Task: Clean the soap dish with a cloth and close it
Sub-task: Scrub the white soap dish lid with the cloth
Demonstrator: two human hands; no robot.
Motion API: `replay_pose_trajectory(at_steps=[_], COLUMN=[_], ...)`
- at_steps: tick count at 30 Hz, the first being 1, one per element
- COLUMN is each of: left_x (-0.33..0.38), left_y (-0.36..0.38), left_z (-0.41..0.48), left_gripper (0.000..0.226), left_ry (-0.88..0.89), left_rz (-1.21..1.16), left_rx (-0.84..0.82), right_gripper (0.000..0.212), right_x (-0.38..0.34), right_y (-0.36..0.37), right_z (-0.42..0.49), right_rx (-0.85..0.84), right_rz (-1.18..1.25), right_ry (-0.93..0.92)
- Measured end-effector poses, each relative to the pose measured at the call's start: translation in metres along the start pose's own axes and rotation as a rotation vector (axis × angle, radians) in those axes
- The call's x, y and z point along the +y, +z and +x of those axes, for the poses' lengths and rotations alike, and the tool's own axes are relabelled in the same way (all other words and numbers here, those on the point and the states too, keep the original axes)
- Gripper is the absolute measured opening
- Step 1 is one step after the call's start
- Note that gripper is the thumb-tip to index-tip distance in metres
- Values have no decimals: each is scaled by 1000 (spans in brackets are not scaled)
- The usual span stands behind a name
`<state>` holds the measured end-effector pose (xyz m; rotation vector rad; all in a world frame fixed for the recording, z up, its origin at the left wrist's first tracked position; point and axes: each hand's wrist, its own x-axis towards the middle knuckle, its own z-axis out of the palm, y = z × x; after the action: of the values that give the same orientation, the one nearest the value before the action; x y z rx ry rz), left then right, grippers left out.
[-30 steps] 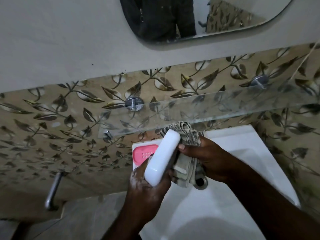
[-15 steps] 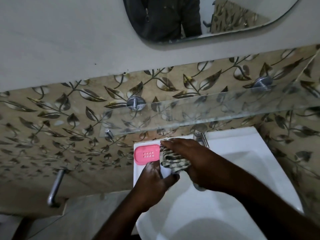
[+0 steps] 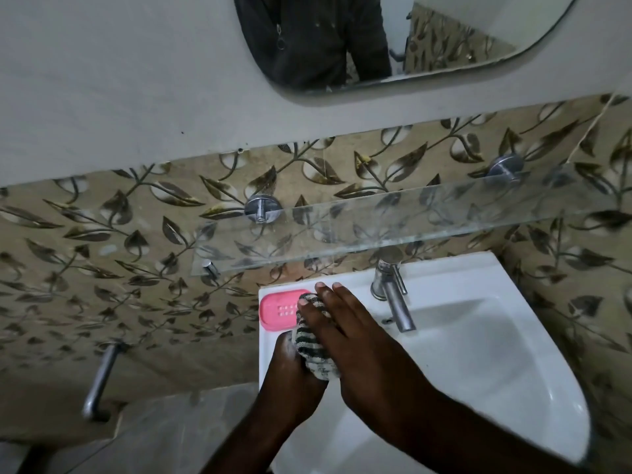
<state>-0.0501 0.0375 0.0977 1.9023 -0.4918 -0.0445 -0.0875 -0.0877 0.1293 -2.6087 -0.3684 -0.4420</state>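
On the back left corner of a glossy white ceramic sink (image 3: 478, 371) sits the soap dish (image 3: 277, 309), a pink, rounded-rectangular tray of smooth plastic with short rows of small drain holes in its floor. Its right end is covered by the cloth (image 3: 314, 354), a bunched, coarse-woven rag with dark green and pale stripes.

The right hand (image 3: 345, 326) lies flat on top of the cloth, fingers (image 3: 319, 289) straight and slightly spread, their tips reaching to the dish's back edge. Its thumb is out of sight. The left hand (image 3: 290, 367) comes up from below against the cloth's lower left side. Its fingers are buried under the rag and the other hand, so it cannot be told whether they grip anything.

Just to the right stands a chrome tap (image 3: 393, 302) with a slanted cylindrical spout. Above it a clear glass shelf (image 3: 376, 230) juts out on round metal brackets (image 3: 262, 208) and partly veils the tap's top. The wall tiles (image 3: 102, 234) are beige with a glossy dark leaf pattern, and a metal bar (image 3: 101, 381) hangs at lower left. A rounded mirror (image 3: 461, 35), cut off by the top edge, reflects a dark garment. What lies beneath the cloth cannot be made out.
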Motion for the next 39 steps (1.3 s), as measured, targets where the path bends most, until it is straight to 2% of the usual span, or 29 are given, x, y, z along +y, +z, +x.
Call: replay_pose_trajectory(at_steps=[3, 5, 10, 13, 17, 21, 25, 28, 30, 31, 33, 34, 37, 39], left_x=[10, 14, 11, 10, 11, 12, 13, 11, 5, 4, 5, 7, 7, 6], left_y=[0, 2, -6, -7, -10, -17, -18, -9, -2, 0, 5, 8, 13, 14], left_z=[-2, -1, 6, 1, -2, 6, 15, 17, 15, 13, 10, 10, 13, 14], left_gripper=[20, 22, 27, 22, 18, 43, 43, 22, 18, 33, 80, 85, 67, 62], left_ry=[9, -9, 94, -18, -140, -283, -417, -466, -471, -472, -491, -482, -433, -418], left_rz=[-1, -57, 31, -99, -270, -576, -787, -815, -783, -749, -698, -698, -761, -750], left_rx=[4, 0, -35, -41, -12, 60, 218, 356, 397, 398, 368, 378, 458, 491], right_gripper=[59, 60, 62, 59, 49, 35, 37, 30, 31, 33, 34, 35, 38, 37], right_x=[19, 27, 10, 22, 35, 33, 26, 25, 25, 25, 25, 24, 18, 13], right_y=[-4, -11, -1, -1, -17, -9, 0, 1, 2, 3, 4, 5, 8, 10], right_z=[14, 22, 4, 13, 23, 8, -2, -1, -2, -3, -5, -7, -13, -16], right_rx=[19, -22, 22, -110, -252, -270, -297, -309, -322, -325, -318, -306, -242, -190], right_rz=[229, 367, 172, 419, 843, 991, 1034, 1030, 1005, 997, 1001, 1005, 1001, 1046], right_ry=[114, 180, 59, 144, 376, 540, 615, 653, 681, 691, 710, 716, 747, 777])
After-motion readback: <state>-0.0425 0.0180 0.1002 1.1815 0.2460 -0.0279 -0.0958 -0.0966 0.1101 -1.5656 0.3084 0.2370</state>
